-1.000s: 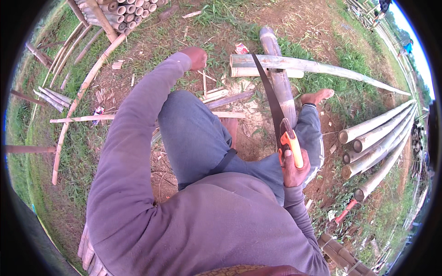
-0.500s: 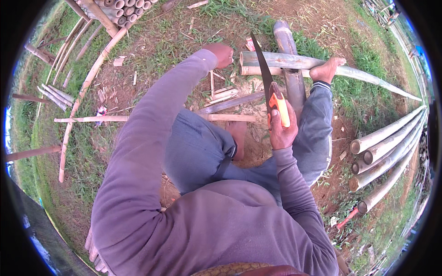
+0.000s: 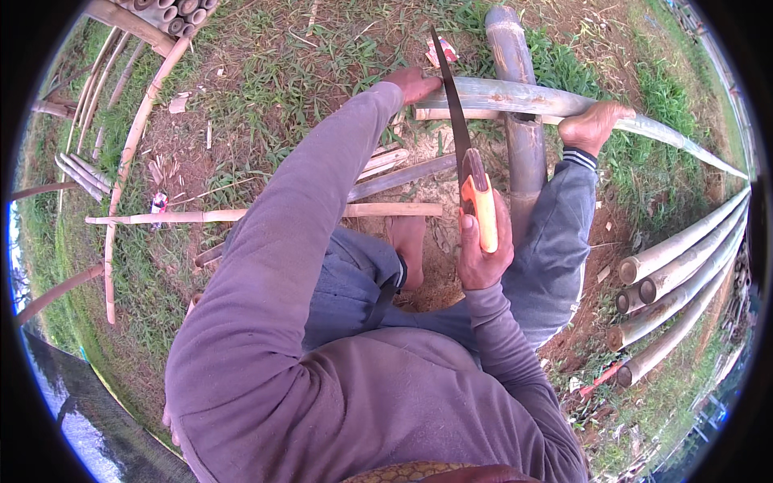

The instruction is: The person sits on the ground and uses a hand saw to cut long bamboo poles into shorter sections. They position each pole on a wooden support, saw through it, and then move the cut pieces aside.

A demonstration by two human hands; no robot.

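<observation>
My right hand (image 3: 487, 253) is closed around the orange handle of a handsaw (image 3: 477, 193). The saw's long dark blade points away from me and crosses the near-left end of a grey-green bamboo pole (image 3: 531, 98). At that cut end, left of the blade, my left hand (image 3: 414, 84) grips the pole; its fingertips are partly hidden. The pole lies across a thicker bamboo log (image 3: 525, 157), and my bare right foot (image 3: 594, 126) presses on it. A paler bamboo length (image 3: 459, 114) shows beneath the pole. Whether the teeth touch the pole I cannot tell.
Several bamboo poles (image 3: 656, 282) lie at the right, near a red-handled tool (image 3: 600, 381). A bamboo strip (image 3: 386, 210) crosses before my left foot (image 3: 407, 251). Cut pieces (image 3: 385, 161) and sawdust lie on the ground. Stacked bamboo (image 3: 179, 18) stands far left.
My left hand has moved right onto the pole's end. The saw has swung a little left and sits more upright across the pole. The view has shifted slightly.
</observation>
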